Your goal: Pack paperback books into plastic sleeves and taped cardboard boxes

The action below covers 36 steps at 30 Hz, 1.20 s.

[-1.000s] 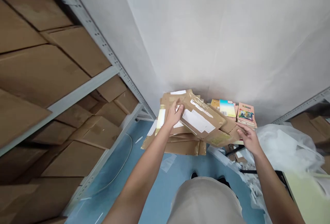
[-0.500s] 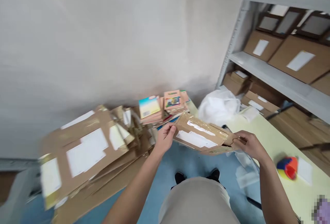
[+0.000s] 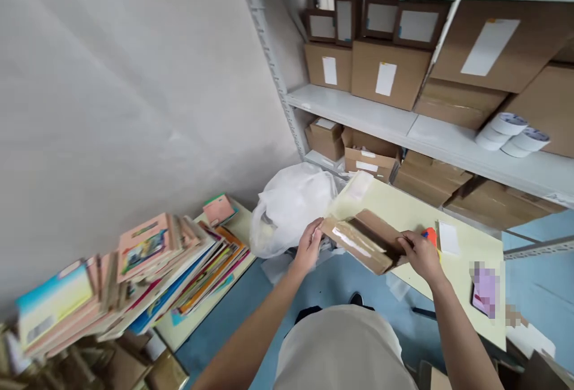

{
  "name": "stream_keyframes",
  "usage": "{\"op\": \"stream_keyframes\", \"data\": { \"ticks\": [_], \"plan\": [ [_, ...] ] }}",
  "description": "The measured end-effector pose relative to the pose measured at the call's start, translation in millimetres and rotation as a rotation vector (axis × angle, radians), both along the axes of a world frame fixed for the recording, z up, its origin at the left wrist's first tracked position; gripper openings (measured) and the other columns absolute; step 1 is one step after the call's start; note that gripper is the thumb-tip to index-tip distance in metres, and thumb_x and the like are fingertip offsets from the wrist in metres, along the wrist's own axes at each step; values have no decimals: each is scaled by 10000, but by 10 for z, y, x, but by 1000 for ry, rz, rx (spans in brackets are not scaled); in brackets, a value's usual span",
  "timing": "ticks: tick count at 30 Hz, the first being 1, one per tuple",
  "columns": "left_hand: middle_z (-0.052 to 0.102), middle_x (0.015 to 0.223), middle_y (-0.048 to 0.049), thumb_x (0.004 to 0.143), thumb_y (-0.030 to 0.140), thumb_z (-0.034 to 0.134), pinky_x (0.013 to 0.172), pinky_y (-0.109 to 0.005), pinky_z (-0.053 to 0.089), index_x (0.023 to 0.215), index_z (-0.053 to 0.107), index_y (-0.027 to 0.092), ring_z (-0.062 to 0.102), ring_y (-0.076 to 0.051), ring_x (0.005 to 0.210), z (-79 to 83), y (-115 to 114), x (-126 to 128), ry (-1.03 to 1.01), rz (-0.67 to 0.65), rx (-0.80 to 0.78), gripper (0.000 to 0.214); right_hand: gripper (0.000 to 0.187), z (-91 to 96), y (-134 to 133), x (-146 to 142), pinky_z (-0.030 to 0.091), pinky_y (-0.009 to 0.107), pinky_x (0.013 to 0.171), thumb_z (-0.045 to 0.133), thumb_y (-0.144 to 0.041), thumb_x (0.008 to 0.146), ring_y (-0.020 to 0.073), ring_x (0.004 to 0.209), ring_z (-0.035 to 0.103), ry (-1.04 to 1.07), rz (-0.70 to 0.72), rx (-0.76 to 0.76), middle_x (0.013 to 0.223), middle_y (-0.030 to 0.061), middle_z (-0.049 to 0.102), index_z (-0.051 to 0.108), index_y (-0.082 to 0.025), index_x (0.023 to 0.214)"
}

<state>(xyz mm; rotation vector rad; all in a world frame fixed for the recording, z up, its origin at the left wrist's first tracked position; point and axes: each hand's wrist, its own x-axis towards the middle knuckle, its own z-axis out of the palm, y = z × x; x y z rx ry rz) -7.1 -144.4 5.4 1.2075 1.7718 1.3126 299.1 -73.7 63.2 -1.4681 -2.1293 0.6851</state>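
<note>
Between my two hands a brown cardboard box (image 3: 354,247) is held up, its flaps partly spread and a torn white label on its side. My left hand (image 3: 309,245) pinches the box's left end. At the opposite end my right hand (image 3: 420,253) grips a flap edge, fingers curled over the cardboard. Below and behind the box lies a pale yellow table (image 3: 385,198). Just past my right hand an orange and blue object (image 3: 430,235) is partly hidden, beside a white card (image 3: 448,238).
Stacked books (image 3: 147,252) lie on a table at left, near flattened cardboard (image 3: 116,366). A white plastic bag (image 3: 291,204) sits in the corner. A grey shelf (image 3: 359,112) holds cardboard boxes (image 3: 390,76) and tape rolls (image 3: 511,133). A phone (image 3: 485,291) rests on the yellow table.
The view has swung right, toward the shelf and the yellow table. The box stays in both hands; it is now tilted with its opening more in sight.
</note>
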Motion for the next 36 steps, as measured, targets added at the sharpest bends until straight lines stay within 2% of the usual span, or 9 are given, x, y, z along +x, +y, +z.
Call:
{"op": "stream_keyframes", "data": {
  "ticks": [6, 11, 15, 19, 22, 26, 29, 32, 36],
  "plan": [
    [286, 1585, -120, 942, 588, 310, 1097, -400, 409, 1519, 221, 254, 346, -243, 1430, -307, 473, 370, -108, -233, -141, 673, 361, -183, 189, 15, 395, 283, 540, 415, -474, 920, 186, 570, 555, 80, -84, -64, 624, 23, 615, 578, -239, 699],
    [195, 1609, -143, 814, 554, 610, 1128, -475, 345, 1526, 157, 252, 231, -303, 1472, -358, 817, 416, 34, -322, -185, 896, 343, -221, 441, 37, 389, 276, 542, 424, -457, 913, 183, 596, 561, 7, -122, -81, 646, 28, 622, 592, -232, 715],
    [280, 1570, -170, 748, 498, 706, 1109, -467, 366, 1487, 269, 211, 372, -323, 1401, -306, 1172, 302, 52, -398, -190, 905, 296, -174, 682, -12, 406, 284, 563, 432, -397, 898, 188, 606, 566, -71, -135, -92, 667, 30, 644, 626, -237, 741],
    [518, 1405, -170, 779, 404, 680, 952, -379, 497, 1394, 417, 177, 605, -269, 1168, -281, 1567, 190, -54, -467, -361, 706, 267, -200, 902, -134, 419, 292, 606, 441, -347, 888, 205, 681, 613, -174, -141, -76, 756, 37, 697, 668, -255, 782],
    [659, 1218, -127, 788, 408, 659, 886, -347, 510, 1288, 522, 181, 662, -252, 1045, -277, 1824, 158, 39, -580, -485, 566, 270, -274, 1024, -231, 430, 310, 642, 445, -320, 895, 223, 735, 642, -239, -163, -75, 818, 46, 722, 703, -259, 844],
    [687, 1175, -126, 803, 445, 614, 823, -331, 502, 1195, 575, 185, 673, -279, 1027, -281, 2105, 232, 222, -751, -613, 473, 260, -372, 1104, -327, 412, 441, 914, 470, -266, 910, 267, 950, 653, -283, -205, -13, 1008, 71, 734, 730, -265, 903],
    [645, 1256, -167, 806, 415, 595, 884, -340, 474, 1214, 564, 151, 619, -312, 1151, -344, 2241, 330, 318, -808, -607, 486, 261, -442, 1070, -308, 276, 581, 1054, 519, -252, 896, 328, 1258, 499, -316, -323, 81, 1352, 104, 578, 695, -279, 1087],
    [578, 1342, -204, 799, 388, 605, 940, -359, 450, 1313, 498, 125, 570, -325, 1222, -465, 2285, 381, 378, -777, -551, 587, 524, -531, 917, -182, 275, 625, 1069, 568, -316, 864, 368, 1386, 337, -243, -539, 128, 1513, 155, 356, 483, -261, 1378],
    [527, 1385, -199, 830, 415, 591, 932, -357, 469, 1414, 403, 140, 619, -279, 1136, -605, 2252, 380, 339, -701, -394, 672, 837, -730, 585, -26, 440, 568, 997, 597, -490, 818, 363, 1267, 481, 79, -839, 62, 1443, 228, 354, 225, -197, 1508]
  ]
}}
